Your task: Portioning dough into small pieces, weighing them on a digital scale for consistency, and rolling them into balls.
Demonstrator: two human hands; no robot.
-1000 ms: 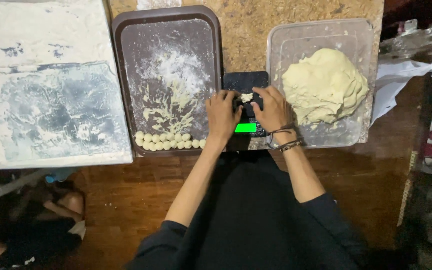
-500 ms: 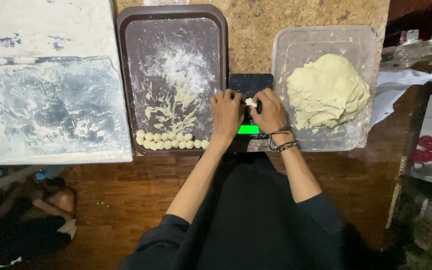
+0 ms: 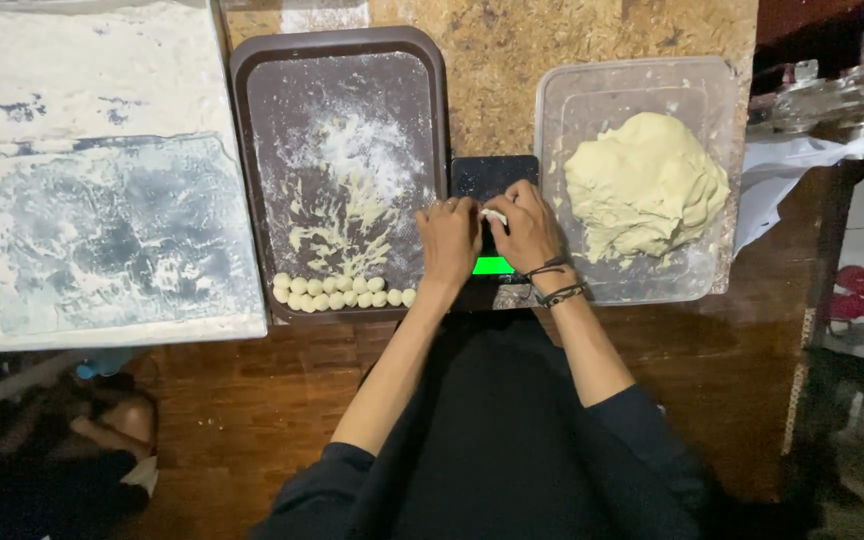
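Right now both hands, left hand [image 3: 449, 240] and right hand [image 3: 524, 228], fingers pinched together on small dough piece [image 3: 493, 216] above black scale [image 3: 493, 180]. Risk: sticky dough tearing, dropping beside flour-dusted brown tray [image 3: 247, 150].

Scale [image 3: 493, 180] mostly hidden under both hands. Dough bit [image 3: 494, 215] between fingers too small to tell shape. Floured board [image 3: 102, 200] cut by left edge.

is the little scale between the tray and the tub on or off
On: the scale shows a lit green display just below the left hand and right hand.
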